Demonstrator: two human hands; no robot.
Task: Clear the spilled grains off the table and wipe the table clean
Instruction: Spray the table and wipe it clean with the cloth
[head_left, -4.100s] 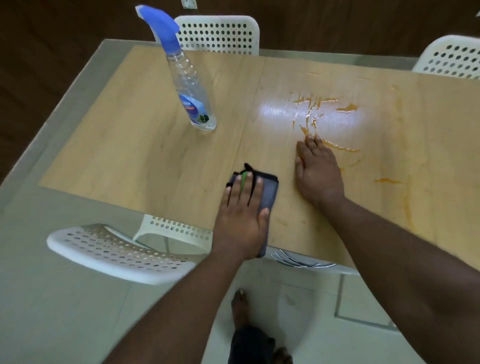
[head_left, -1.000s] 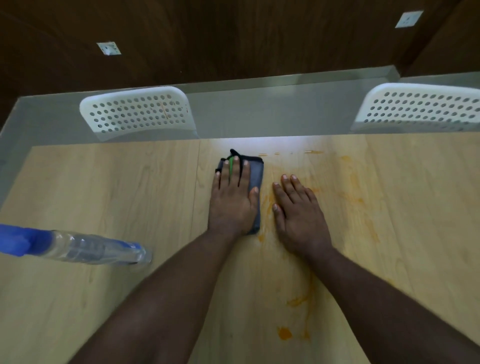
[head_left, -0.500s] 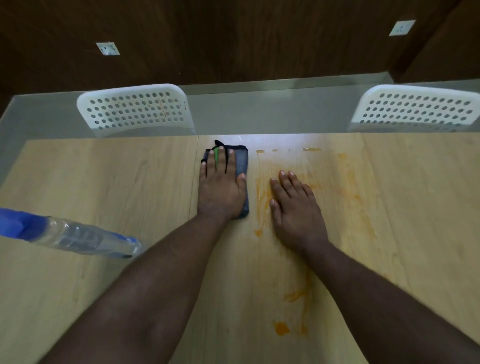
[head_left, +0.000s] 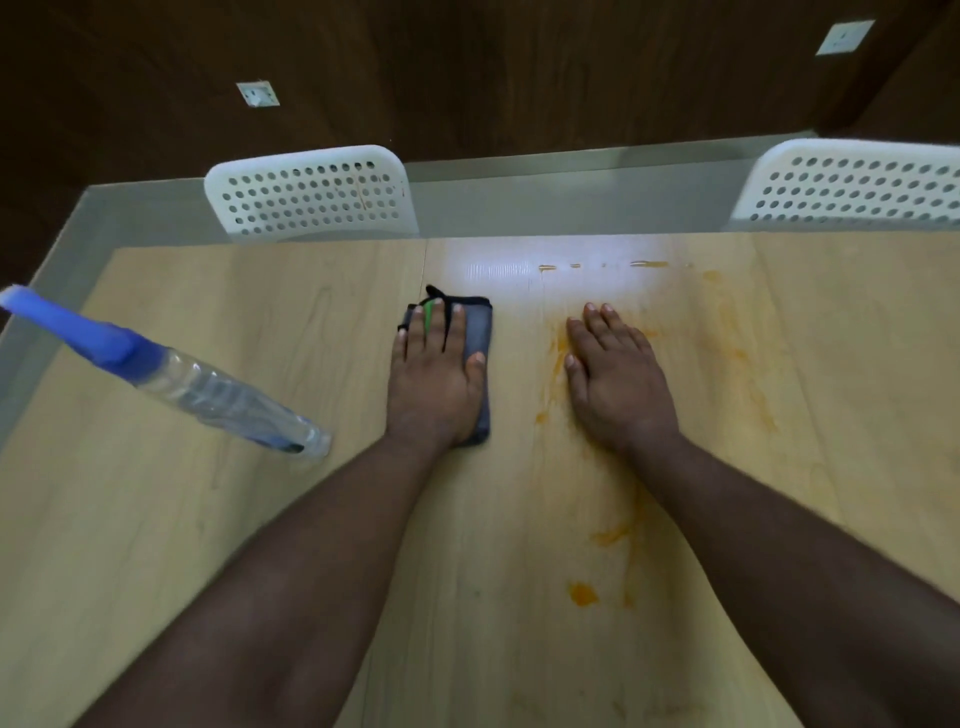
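Observation:
My left hand (head_left: 434, 382) lies flat with straight fingers on a folded grey cloth (head_left: 479, 332), pressing it onto the light wooden table (head_left: 218, 519) near its far edge. My right hand (head_left: 615, 382) rests flat on the tabletop to the right of the cloth, a short gap between them. Orange smears (head_left: 582, 592) streak the wood around and below my right hand, and small orange drops (head_left: 647, 264) line the far edge under a bright glare. I see no loose grains.
A clear spray bottle (head_left: 208, 392) with a blue trigger head stands on the table's left part. Two white perforated chairs (head_left: 311, 195) (head_left: 857, 184) are pushed in at the far side. Dark wood wall panels rise behind.
My left hand has slid the cloth leftward, away from my right hand, since a second ago. Four seconds ago it was pressing the cloth at the near edge.

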